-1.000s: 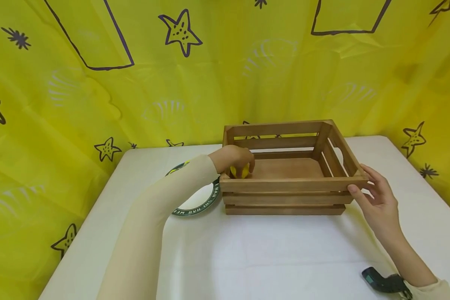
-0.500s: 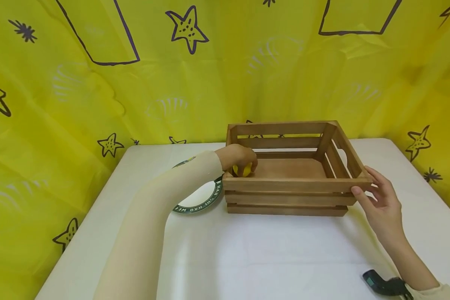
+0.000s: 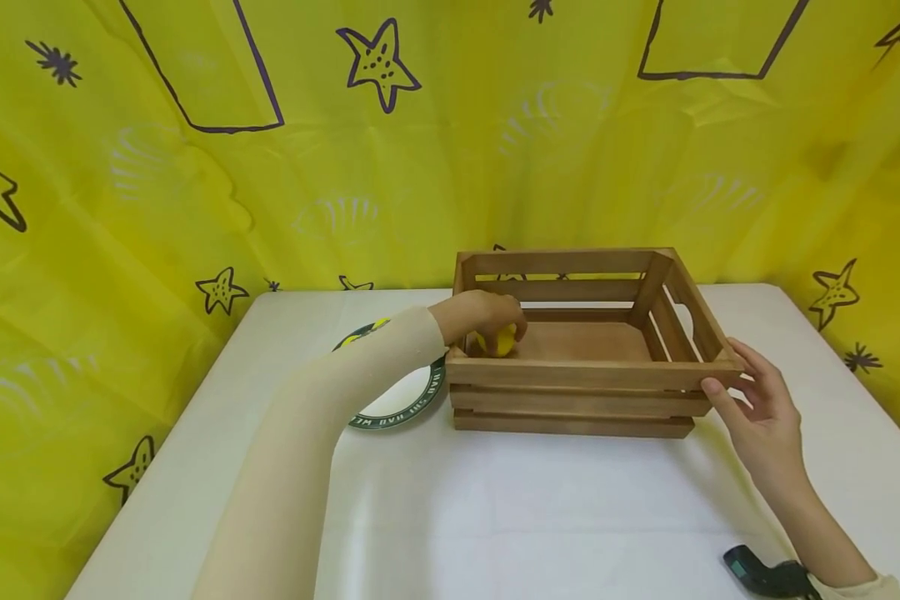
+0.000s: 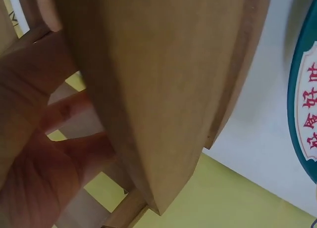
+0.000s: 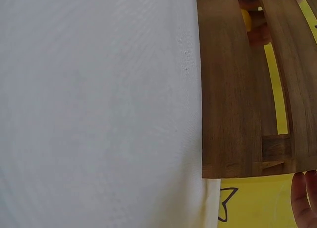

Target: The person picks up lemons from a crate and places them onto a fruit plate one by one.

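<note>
My left hand (image 3: 491, 315) reaches over the left end of a slatted wooden crate (image 3: 570, 372). Inside, its curled fingers hold a rounded, lemon-like yellow fruit (image 3: 504, 340), partly covered by them. The left wrist view shows this hand's fingers (image 4: 69, 154) beyond the crate's end wall (image 4: 163, 89), with the fruit hidden. At the crate's front right corner my right hand (image 3: 761, 408) grips the edge, thumb in front and fingers round the end. Fingertips (image 5: 300, 198) of that hand appear at the crate's end in the right wrist view.
A white plate (image 3: 392, 418) with a green lettered rim lies left of the crate, partly under my left sleeve; some yellow shows at its far rim. A white cloth (image 3: 532, 517) covers the table. A yellow patterned curtain (image 3: 450, 150) hangs behind.
My left hand and the yellow fruit have shifted slightly right inside the crate. The right hand keeps its grip on the crate's corner; the whole head view has shifted a little.
</note>
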`<action>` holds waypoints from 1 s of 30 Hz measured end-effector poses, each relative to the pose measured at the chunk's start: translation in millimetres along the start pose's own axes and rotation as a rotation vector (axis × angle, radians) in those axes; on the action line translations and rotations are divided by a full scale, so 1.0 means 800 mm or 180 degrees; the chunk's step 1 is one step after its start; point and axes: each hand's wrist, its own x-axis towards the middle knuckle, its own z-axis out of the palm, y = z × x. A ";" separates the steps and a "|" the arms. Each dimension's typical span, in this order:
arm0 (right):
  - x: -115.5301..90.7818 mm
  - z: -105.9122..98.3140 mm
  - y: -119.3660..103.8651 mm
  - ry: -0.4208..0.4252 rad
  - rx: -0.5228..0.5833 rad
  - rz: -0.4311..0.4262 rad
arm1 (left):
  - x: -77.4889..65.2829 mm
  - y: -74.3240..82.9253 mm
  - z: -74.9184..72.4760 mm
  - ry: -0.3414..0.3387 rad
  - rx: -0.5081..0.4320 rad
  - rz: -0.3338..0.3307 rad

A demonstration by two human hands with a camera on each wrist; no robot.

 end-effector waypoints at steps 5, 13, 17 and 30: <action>-0.001 -0.003 0.001 -0.0031 -0.0409 -0.0037 | -0.001 0.003 0.001 0.0239 -0.0223 0.0004; -0.002 -0.003 0.004 -0.0043 -0.0842 -0.0053 | -0.001 0.001 0.003 0.0573 -0.0222 0.0122; -0.001 -0.002 0.004 -0.0040 -0.0849 -0.0055 | -0.003 -0.003 0.003 0.0874 -0.0250 0.0359; -0.002 -0.002 0.003 -0.0026 -0.0855 -0.0050 | -0.015 -0.004 0.005 0.1491 -0.0628 0.0741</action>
